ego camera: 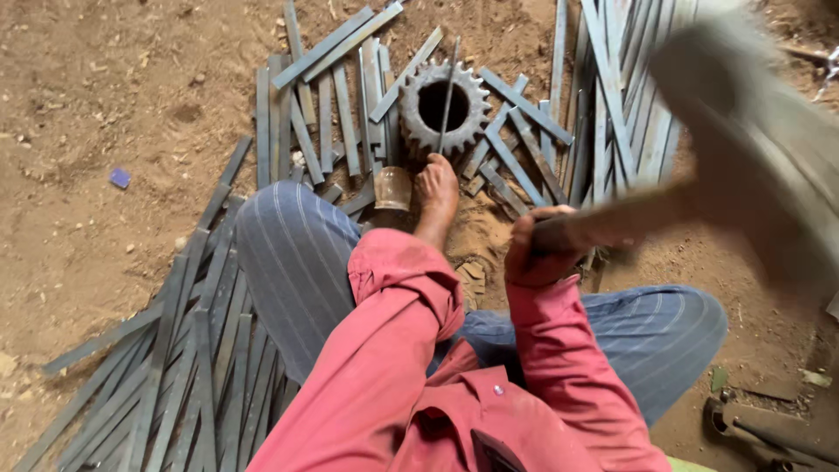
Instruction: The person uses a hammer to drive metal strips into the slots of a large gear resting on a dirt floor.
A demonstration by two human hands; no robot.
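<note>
My left hand (435, 189) is stretched out ahead and grips the near end of a thin metal strip (449, 92). The strip lies across the hole of a big rusty toothed gear wheel (412, 112) set in the dirt. My right hand (540, 251) is closed around the wooden handle of a hammer (629, 214). The hammer is raised to the right, and its heavy head (743, 83) is blurred by motion. Both arms wear red sleeves, and my legs in striped grey-blue trousers are folded below.
Several flat grey metal strips lie fanned behind the gear (341, 96), in a pile at the right (612, 114) and in a heap at the lower left (175, 367). A small brownish cylinder (392, 188) stands by my left hand. A rusty pipe piece (743, 421) lies bottom right.
</note>
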